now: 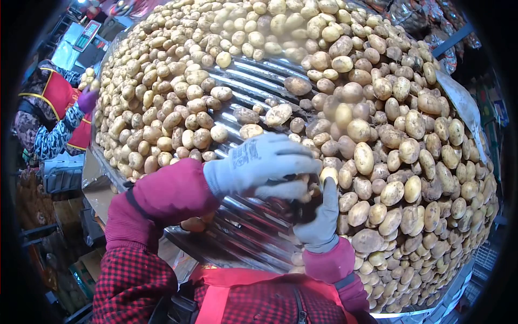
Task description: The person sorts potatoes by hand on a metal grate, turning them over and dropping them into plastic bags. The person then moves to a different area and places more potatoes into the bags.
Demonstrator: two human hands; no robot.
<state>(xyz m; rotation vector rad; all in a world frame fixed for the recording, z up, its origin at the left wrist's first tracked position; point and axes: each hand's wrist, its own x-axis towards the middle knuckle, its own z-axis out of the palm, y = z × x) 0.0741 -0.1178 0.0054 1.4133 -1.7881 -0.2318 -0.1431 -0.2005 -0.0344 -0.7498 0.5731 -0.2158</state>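
Observation:
My left hand (pixel 264 166), in a grey-white glove, reaches across the metal rollers (pixel 245 89) from the left. Its fingers are bent and partly blurred, and what lies under them is hidden. My right hand (pixel 319 218), in a grey glove, is just to the right, with one digit pressed up against a small yellow potato (pixel 329 175). Its other fingers are mostly out of sight. Between the hands is a dark, shadowed gap. Loose potatoes (pixel 362 158) surround both hands, some pale and clean, others brown with dirt.
A large heap of potatoes (pixel 162 81) covers the left, back and right of the roller table. At far left, another person in a red apron (pixel 56 94) holds potatoes in a purple-gloved hand (pixel 87 100). A scale (pixel 86 35) stands behind. A pale crate (pixel 63 173) sits below.

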